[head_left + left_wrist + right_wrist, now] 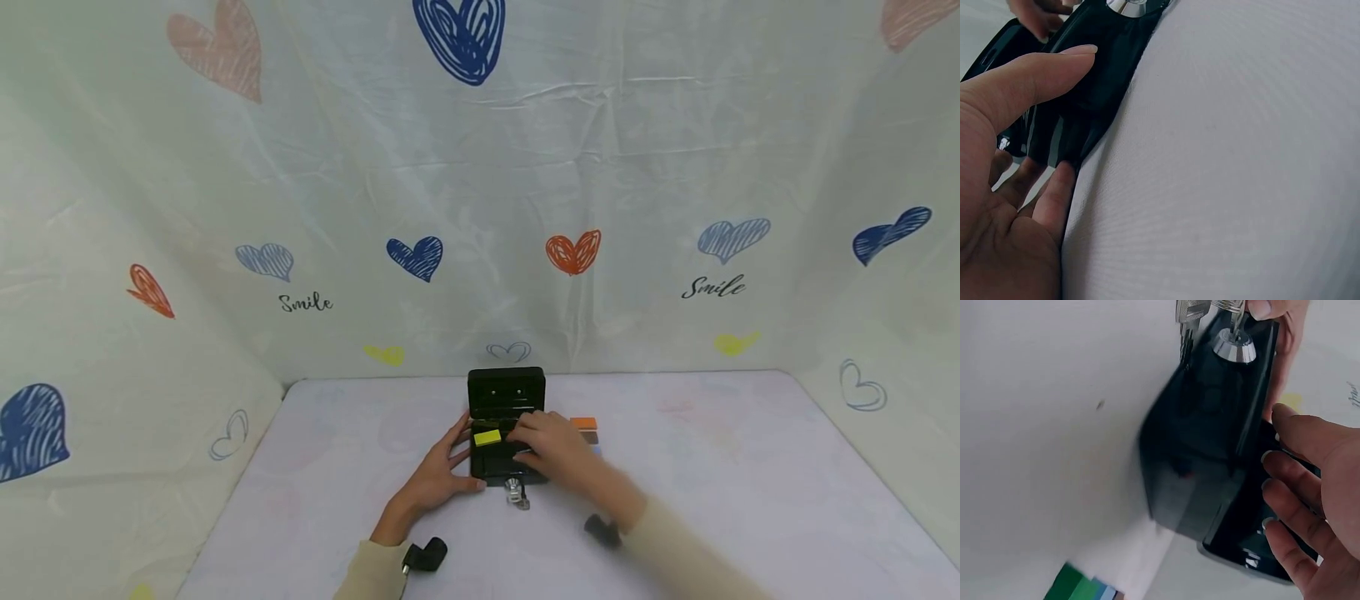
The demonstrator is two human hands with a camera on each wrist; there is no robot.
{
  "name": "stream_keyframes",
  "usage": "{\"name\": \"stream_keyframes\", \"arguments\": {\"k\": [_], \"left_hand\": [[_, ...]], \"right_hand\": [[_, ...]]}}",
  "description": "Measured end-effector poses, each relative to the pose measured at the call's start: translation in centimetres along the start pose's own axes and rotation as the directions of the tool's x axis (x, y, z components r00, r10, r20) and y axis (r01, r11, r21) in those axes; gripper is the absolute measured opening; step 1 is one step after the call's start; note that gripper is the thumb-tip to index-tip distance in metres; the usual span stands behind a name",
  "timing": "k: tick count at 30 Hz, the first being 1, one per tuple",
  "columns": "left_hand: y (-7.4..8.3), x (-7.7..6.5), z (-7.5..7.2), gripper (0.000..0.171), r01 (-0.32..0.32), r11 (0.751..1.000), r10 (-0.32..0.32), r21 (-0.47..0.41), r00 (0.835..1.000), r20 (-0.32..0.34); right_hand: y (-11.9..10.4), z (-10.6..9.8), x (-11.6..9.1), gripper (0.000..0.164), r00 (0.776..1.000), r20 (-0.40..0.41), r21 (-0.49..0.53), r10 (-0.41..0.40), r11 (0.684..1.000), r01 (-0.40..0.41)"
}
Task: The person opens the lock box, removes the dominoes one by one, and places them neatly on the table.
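Observation:
A black cash box (pixel 506 480) sits on the table with its lid (pixel 506 392) raised. My left hand (pixel 437 477) holds the box's left side, thumb on the front face and fingers along the side, as the left wrist view also shows. My right hand (pixel 558 450) reaches over the right part of the open box, fingers bent downward; in the right wrist view nothing shows between its fingers (pixel 1288 503). Inside, at the left, is a small yellow piece (pixel 487 437). Keys (pixel 1191 328) hang at the silver lock (pixel 1235 347) on the front.
Small coloured pieces, among them orange (pixel 583 423) and green (pixel 1066 581), lie on the table just right of the box, partly hidden by my right arm. A white cloth backdrop (pixel 637 183) printed with hearts hangs behind the white table (pixel 712 467).

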State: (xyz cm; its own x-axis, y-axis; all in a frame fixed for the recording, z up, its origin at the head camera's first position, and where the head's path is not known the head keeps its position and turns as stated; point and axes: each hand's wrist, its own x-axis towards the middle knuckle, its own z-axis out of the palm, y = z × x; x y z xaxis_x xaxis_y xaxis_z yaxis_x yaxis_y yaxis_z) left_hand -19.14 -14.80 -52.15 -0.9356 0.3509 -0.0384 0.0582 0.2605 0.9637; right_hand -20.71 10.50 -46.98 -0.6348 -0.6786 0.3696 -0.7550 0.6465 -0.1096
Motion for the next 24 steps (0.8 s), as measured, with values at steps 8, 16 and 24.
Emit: {"name": "stream_keyframes", "arguments": {"k": [8, 16, 24], "left_hand": [[0.0, 0.0, 0.0, 0.116, 0.006, 1.0, -0.006, 0.019, 1.0, 0.005], [0.2, -0.1, -0.1, 0.115, 0.008, 1.0, -0.008, 0.004, 1.0, 0.008], [0.3, -0.2, -0.1, 0.114, 0.004, 1.0, -0.004, 0.01, 1.0, 0.012]], "right_hand": [[-0.2, 1.1, 1.6, 0.028, 0.999, 0.043, 0.017, 0.002, 1.0, -0.003], [-0.5, 1.8, 2.8, 0.028, 0.995, 0.099, 0.027, 0.021, 0.999, -0.024], [-0.6, 2.3, 3.5, 0.03, 0.986, 0.163, 0.033, 0.025, 0.999, -0.031]]}}
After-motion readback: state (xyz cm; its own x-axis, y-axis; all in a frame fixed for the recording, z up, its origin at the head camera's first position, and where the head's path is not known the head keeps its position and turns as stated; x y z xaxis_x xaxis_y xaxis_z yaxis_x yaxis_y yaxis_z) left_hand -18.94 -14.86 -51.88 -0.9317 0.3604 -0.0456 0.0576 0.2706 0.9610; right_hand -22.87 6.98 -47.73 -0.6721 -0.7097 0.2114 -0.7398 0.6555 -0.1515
